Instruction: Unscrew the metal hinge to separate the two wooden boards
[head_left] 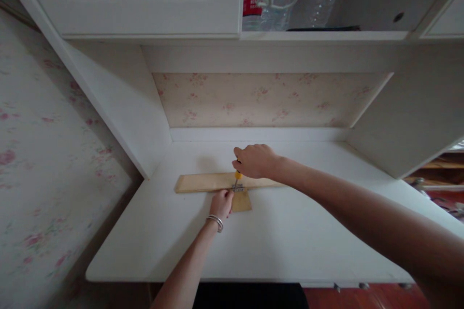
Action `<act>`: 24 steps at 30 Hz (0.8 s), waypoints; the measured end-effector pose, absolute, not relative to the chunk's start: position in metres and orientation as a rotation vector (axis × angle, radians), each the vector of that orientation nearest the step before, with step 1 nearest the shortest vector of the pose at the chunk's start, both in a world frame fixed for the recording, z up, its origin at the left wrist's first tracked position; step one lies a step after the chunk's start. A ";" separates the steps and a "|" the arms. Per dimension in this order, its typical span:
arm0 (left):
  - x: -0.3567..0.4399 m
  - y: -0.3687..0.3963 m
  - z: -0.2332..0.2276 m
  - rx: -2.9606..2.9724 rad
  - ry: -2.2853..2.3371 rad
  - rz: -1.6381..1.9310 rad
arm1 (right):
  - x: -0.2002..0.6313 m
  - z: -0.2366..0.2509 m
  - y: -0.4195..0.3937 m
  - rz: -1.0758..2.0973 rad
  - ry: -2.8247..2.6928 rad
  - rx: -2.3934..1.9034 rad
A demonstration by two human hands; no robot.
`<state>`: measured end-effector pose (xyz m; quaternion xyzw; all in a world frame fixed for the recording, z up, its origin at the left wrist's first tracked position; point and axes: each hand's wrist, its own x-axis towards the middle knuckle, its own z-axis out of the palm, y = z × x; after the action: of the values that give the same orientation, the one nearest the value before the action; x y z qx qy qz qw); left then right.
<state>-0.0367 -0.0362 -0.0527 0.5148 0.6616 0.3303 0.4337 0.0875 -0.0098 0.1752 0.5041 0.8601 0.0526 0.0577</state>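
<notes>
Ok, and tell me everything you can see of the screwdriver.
The screwdriver has a yellow, plastic-looking handle and a thin, grey, metal-looking shaft. The right grip closes round the handle, hiding most of it. It points steeply down, its upper end leaning slightly right. The shaft reaches the metal piece where the long board and short board meet. The tip's shape, and whether the left grip touches it, can't be made out.

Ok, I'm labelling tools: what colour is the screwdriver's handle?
The handle shows yellow below the right hand, in the head view.
</notes>
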 end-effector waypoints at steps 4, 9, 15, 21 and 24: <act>-0.036 -0.036 -0.053 1.285 1.652 0.827 | 0.088 0.178 -0.010 0.068 2.582 1.500; -0.036 -0.036 -0.053 1.286 1.649 0.839 | 0.089 0.179 -0.011 0.164 2.549 1.539; -0.036 -0.036 -0.054 1.301 1.644 0.833 | 0.092 0.179 -0.011 0.069 2.586 1.437; -0.037 -0.035 -0.055 1.304 1.646 0.820 | 0.092 0.177 -0.010 0.044 2.654 1.381; -0.037 -0.035 -0.054 1.305 1.643 0.820 | 0.091 0.174 -0.011 0.000 2.693 1.339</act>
<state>-0.0371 -0.0354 -0.0540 0.5229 0.6586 0.3287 0.4299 0.0913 -0.0108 0.1744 0.4442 0.8934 -0.0001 0.0672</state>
